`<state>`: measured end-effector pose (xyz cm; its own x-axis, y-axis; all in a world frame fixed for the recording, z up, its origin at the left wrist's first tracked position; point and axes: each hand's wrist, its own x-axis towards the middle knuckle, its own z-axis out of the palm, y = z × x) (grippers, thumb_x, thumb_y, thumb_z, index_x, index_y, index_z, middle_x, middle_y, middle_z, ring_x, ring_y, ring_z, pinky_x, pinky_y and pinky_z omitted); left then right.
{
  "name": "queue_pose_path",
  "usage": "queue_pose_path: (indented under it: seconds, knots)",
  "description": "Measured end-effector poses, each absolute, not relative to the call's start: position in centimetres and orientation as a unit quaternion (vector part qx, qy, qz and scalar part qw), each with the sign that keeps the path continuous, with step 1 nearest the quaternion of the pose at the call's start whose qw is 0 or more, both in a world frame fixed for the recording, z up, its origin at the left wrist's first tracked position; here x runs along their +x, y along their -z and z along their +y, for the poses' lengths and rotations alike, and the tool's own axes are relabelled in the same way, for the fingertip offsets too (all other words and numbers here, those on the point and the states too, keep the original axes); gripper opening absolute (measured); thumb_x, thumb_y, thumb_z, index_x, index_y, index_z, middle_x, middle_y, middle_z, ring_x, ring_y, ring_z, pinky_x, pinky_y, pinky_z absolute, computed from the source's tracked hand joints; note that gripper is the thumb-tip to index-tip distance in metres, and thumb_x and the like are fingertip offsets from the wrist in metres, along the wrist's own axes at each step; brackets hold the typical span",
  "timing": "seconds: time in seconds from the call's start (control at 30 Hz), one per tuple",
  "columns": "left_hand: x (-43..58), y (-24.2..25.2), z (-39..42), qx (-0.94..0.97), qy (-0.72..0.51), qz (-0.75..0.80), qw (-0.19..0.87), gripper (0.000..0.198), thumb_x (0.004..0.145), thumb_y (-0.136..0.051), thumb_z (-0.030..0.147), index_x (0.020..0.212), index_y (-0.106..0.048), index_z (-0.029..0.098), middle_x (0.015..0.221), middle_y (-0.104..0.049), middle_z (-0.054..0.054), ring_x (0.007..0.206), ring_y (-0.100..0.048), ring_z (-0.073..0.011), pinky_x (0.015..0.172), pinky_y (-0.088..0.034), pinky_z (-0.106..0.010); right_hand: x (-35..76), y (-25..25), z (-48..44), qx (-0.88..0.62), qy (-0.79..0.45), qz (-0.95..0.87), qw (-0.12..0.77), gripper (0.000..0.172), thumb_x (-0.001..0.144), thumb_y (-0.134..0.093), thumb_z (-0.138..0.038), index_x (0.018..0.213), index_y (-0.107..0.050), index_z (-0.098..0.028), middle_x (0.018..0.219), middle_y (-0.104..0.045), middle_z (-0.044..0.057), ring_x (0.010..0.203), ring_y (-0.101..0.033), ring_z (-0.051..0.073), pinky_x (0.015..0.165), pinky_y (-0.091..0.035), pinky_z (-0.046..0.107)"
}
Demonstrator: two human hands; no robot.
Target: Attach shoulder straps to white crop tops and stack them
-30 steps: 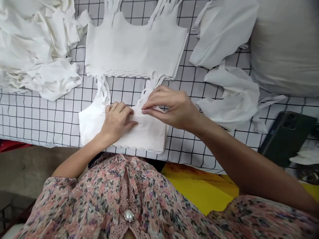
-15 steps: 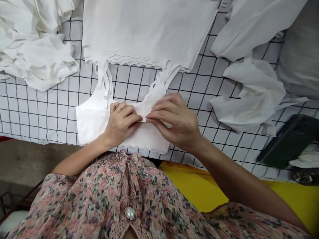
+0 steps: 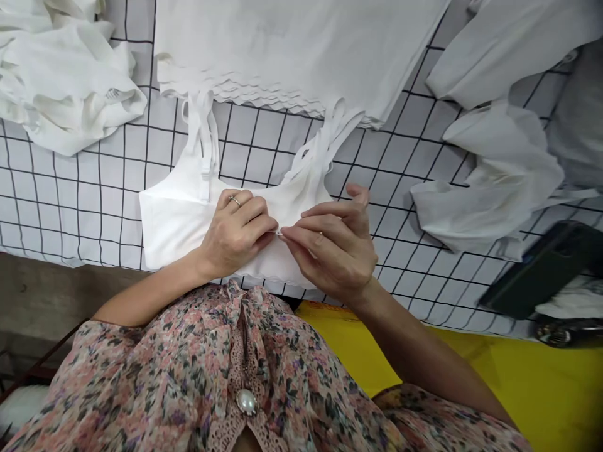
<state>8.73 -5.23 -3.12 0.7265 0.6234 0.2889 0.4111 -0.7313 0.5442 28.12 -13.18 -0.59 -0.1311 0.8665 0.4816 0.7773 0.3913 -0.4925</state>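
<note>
A white bra [image 3: 172, 223] with narrow shoulder straps lies on the table in front of me, its straps reaching up toward a stack of white garments. My left hand [image 3: 240, 231] rests over its middle, fingers curled in a pinch on the cloth; a ring circles one finger. Facing it, my right hand [image 3: 336, 242] pinches the same spot with thumb and forefinger, the other fingers loosely bent. A tiny thin white bit shows between the two sets of fingertips; whether it is a thread or a fold of cloth I cannot tell.
The stack of flat white garments [image 3: 282, 53] lies beyond the bra. Crumpled white cloth [image 3: 70, 88] is at the left, more white pieces [image 3: 504, 169] at the right. A dark phone [image 3: 541, 270] lies on the checked tablecloth [image 3: 396, 213] near its right edge. Something yellow [image 3: 471, 370] is below.
My view has shifted slightly. The fingertips stay close together at the middle of the bra, and the right hand's fingers are spread a little more.
</note>
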Motion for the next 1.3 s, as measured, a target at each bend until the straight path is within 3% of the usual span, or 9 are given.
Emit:
queue_pose_path:
  seconds: [0.13,0.43,0.6,0.77,1.3]
  knots:
    - [8.7,3.1,-5.3,0.898,-0.241,0.282,0.239,0.021,0.105,-0.059,0.019,0.086,-0.067,0.024,0.077,-0.061,-0.001,0.088,-0.057,-0.0204,0.085,-0.043,-0.039,28.1,1.0,-13.5,-0.574,-0.043,-0.750,0.325,0.017,0.097,-0.073,-0.019,0.099,-0.069,-0.036,0.082,-0.074,-0.003,0.090,-0.070,0.022,0.115,-0.049,0.058]
    - [8.7,3.2,-5.3,0.904,-0.220,0.271,0.247,0.022,0.106,-0.057,0.020,0.086,-0.066,0.023,0.081,-0.061,-0.003,0.088,-0.057,-0.0211,0.083,-0.043,-0.039,27.9,0.6,-13.8,-0.548,-0.063,-0.750,0.366,0.025,0.092,-0.076,-0.011,0.102,-0.070,-0.033,0.085,-0.075,-0.004,0.092,-0.069,0.021,0.121,-0.044,0.056]
    - [8.9,3.2,-5.3,0.915,-0.257,0.253,0.181,0.023,0.105,-0.058,0.017,0.084,-0.064,0.022,0.080,-0.061,-0.002,0.084,-0.056,-0.0191,0.077,-0.042,-0.036,27.8,0.8,-13.9,-0.552,-0.057,-0.747,0.367,0.026,0.092,-0.076,-0.010,0.102,-0.069,-0.033,0.083,-0.074,-0.004,0.091,-0.068,0.020,0.121,-0.044,0.054]
    - [9.2,3.3,-5.1,0.903,-0.318,0.240,0.158,0.022,0.103,-0.059,0.014,0.082,-0.062,0.020,0.079,-0.061,-0.002,0.077,-0.052,-0.0174,0.073,-0.042,-0.032,27.6,1.3,-13.8,-0.542,-0.025,-0.752,0.373,0.017,0.095,-0.075,-0.013,0.102,-0.068,-0.026,0.081,-0.073,-0.003,0.091,-0.068,0.018,0.120,-0.046,0.053]
    - [9.0,3.5,-4.8,0.891,-0.333,0.220,0.216,0.021,0.103,-0.060,0.011,0.084,-0.064,0.019,0.078,-0.060,-0.001,0.074,-0.051,-0.0160,0.072,-0.045,-0.031,28.0,2.2,-13.7,-0.519,-0.001,-0.768,0.375,0.017,0.093,-0.074,-0.007,0.100,-0.071,-0.022,0.084,-0.074,-0.002,0.094,-0.068,0.017,0.120,-0.045,0.055]
